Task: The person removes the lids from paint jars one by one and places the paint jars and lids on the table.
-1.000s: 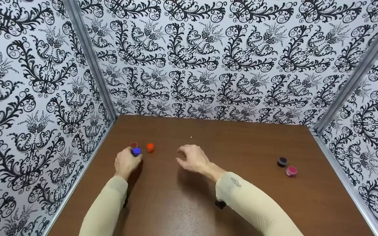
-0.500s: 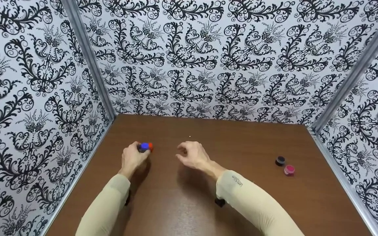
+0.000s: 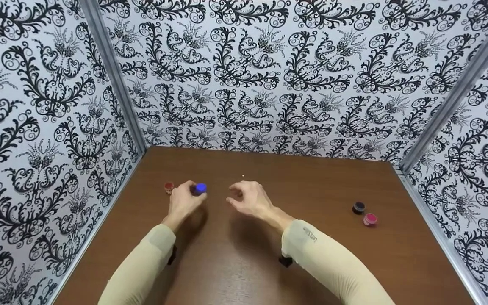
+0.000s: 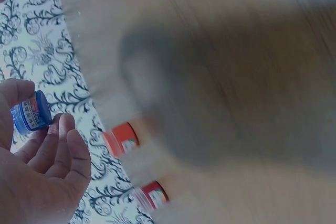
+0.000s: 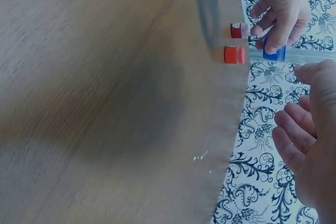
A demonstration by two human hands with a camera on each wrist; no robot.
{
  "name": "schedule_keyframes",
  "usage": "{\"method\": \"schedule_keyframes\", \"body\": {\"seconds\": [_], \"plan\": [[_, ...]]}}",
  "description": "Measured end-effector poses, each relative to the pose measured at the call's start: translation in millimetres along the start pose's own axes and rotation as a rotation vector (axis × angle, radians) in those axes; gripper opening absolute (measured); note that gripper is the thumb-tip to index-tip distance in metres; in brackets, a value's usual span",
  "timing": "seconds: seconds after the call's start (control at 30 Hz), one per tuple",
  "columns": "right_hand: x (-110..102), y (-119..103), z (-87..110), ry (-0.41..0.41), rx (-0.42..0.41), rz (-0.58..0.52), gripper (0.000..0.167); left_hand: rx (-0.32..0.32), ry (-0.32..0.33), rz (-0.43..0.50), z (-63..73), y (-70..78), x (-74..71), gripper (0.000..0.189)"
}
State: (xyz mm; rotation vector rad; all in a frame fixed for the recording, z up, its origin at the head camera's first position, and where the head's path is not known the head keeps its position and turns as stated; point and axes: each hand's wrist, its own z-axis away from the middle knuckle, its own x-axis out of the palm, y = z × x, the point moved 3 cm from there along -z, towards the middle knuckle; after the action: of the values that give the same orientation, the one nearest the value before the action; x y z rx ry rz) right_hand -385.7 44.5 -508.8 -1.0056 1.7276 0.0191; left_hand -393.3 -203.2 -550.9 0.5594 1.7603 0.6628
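Observation:
In the head view my left hand pinches a small blue paint jar between thumb and fingers, held above the table. The left wrist view shows that blue jar with a label on its side. An orange paint jar stands on the table nearby; in the head view it is hidden behind the left hand. Just left of that hand is a red paint jar. My right hand hovers over the middle of the table, its fingers loosely bent around nothing.
A black jar and a pink jar stand close together on the right of the brown table. Patterned walls with metal frame posts enclose the table at the back and sides.
My left hand has moved right with the blue jar, away from the red jar and over to the orange one, which it now covers. The right hand has stayed nearly in place.

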Motion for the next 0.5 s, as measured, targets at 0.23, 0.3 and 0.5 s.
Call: {"method": "schedule_keyframes", "body": {"seconds": [0.23, 0.3, 0.5], "plan": [[-7.2, 0.6, 6.1, 0.017, -0.027, -0.012, 0.035, 0.032, -0.008, 0.024, 3.8, 22.2, 9.2, 0.038], [-9.3, 1.1, 6.5, 0.029, -0.034, -0.014, 0.034, 0.045, -0.009, 0.03, 5.1, 28.8, 11.4, 0.036], [-15.8, 3.3, 6.7, 0.049, -0.047, -0.052, 0.03, 0.077, -0.003, 0.052, 10.0, 45.0, 18.0, 0.032]]}}
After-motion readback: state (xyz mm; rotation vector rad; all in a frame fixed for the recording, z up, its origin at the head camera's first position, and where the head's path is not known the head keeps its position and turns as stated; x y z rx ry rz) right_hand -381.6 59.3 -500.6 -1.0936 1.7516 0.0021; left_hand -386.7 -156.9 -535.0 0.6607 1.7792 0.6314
